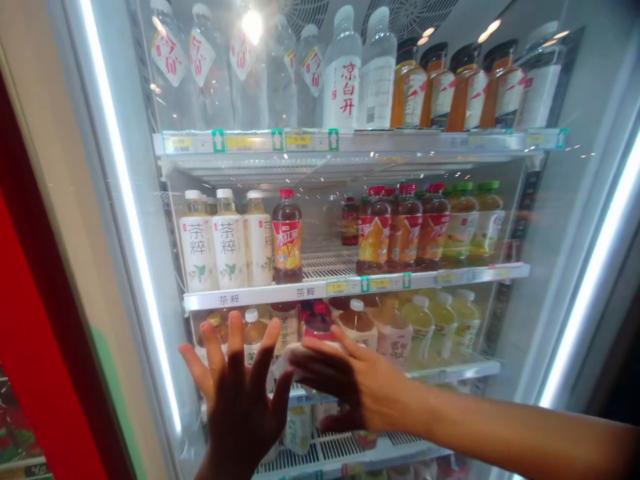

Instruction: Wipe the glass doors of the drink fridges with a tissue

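My left hand (245, 393) is raised with its fingers spread wide, in front of the glass door (325, 167) of a drinks fridge, palm toward the pane. Close to its right, my right hand (365, 380) reaches in from the right with its fingers stretched out and pointing left. Under those fingers shows a whitish crumpled cloth (284, 363), pressed toward the glass and mostly covered by the hand. Behind both hands, partly hidden, stand bottles of the third shelf, among them a milk-tea bottle (357, 323) with a white cap.
Clear water bottles (343, 80) and amber bottles (435, 87) fill the top shelf. White-labelled tea bottles (197, 243) and red-capped iced tea bottles (287, 237) stand below. Bright light strips (133, 220) run down both sides. A red panel (45, 333) is at the left.
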`<action>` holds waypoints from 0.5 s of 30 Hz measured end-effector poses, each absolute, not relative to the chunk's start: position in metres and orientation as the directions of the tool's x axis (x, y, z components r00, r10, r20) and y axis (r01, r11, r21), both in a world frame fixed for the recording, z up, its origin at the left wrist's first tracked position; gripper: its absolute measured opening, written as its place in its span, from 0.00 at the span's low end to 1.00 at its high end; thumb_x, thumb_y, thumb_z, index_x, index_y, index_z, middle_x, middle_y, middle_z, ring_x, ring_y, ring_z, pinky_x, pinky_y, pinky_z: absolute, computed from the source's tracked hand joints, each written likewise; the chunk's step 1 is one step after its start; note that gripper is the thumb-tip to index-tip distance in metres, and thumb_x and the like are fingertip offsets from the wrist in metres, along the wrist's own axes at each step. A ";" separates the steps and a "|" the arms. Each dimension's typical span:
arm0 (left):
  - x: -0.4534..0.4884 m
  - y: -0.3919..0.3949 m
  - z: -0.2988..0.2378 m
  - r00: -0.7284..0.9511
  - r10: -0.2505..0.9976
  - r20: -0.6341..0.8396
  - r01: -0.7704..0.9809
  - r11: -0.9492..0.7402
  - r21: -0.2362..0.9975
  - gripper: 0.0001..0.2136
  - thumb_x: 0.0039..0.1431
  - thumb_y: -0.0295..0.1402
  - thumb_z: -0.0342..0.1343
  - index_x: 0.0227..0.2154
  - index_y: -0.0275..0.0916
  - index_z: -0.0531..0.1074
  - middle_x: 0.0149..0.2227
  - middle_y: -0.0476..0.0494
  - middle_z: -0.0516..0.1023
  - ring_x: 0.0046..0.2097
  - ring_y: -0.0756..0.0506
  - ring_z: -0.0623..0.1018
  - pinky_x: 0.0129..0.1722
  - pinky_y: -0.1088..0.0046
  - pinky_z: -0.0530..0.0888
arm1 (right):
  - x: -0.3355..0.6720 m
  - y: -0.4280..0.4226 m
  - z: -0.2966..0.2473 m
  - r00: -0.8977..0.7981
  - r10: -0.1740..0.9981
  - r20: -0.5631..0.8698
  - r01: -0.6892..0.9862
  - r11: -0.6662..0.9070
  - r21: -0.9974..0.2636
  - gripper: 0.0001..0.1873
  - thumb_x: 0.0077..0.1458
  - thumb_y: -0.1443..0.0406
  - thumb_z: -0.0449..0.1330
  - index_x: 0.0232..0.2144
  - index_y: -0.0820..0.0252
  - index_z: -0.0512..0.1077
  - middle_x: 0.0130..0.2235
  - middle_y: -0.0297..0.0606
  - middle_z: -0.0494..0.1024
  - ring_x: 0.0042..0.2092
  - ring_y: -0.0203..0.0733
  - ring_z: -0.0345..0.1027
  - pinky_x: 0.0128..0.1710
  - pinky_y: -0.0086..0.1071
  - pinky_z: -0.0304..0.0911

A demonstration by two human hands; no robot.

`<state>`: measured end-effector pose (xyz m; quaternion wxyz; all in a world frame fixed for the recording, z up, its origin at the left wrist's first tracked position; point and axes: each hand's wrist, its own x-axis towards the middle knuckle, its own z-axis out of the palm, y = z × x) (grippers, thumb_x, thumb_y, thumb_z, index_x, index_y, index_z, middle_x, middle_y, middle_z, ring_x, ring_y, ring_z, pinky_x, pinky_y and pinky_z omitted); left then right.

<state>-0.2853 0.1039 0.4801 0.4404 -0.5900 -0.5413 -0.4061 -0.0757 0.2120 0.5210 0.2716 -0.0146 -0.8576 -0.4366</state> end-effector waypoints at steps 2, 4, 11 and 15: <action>-0.274 0.110 0.479 0.067 0.282 0.957 0.998 -0.014 -0.066 0.39 0.66 0.33 0.56 0.74 0.51 0.41 0.78 0.42 0.31 0.76 0.28 0.35 0.71 0.32 0.35 | -0.059 0.217 0.515 -0.843 -0.195 0.501 0.294 0.612 0.734 0.36 0.63 0.40 0.56 0.63 0.53 0.70 0.73 0.33 0.58 0.77 0.48 0.31 0.75 0.54 0.21; -0.260 0.117 0.478 0.061 0.268 0.961 0.998 -0.008 -0.061 0.39 0.66 0.33 0.56 0.74 0.51 0.42 0.78 0.43 0.32 0.76 0.28 0.36 0.71 0.33 0.35 | -0.040 0.224 0.521 -0.774 -0.129 0.620 0.438 0.597 0.672 0.36 0.63 0.40 0.56 0.62 0.57 0.71 0.72 0.41 0.61 0.77 0.53 0.28 0.74 0.59 0.20; -0.199 0.146 0.480 0.062 0.260 0.964 0.998 -0.021 -0.059 0.41 0.64 0.36 0.59 0.74 0.53 0.43 0.77 0.42 0.31 0.76 0.26 0.34 0.69 0.28 0.36 | 0.026 0.250 0.535 -0.799 -0.149 0.583 0.380 0.626 0.681 0.36 0.63 0.41 0.56 0.62 0.56 0.71 0.73 0.39 0.57 0.77 0.51 0.28 0.75 0.56 0.21; -0.162 0.162 0.480 0.052 0.273 0.961 0.998 -0.054 -0.039 0.42 0.64 0.36 0.59 0.74 0.56 0.41 0.77 0.45 0.29 0.76 0.30 0.31 0.69 0.30 0.31 | 0.068 0.266 0.524 -0.698 -0.083 0.711 0.546 0.580 0.604 0.46 0.60 0.38 0.58 0.71 0.55 0.58 0.75 0.46 0.52 0.77 0.60 0.29 0.73 0.65 0.27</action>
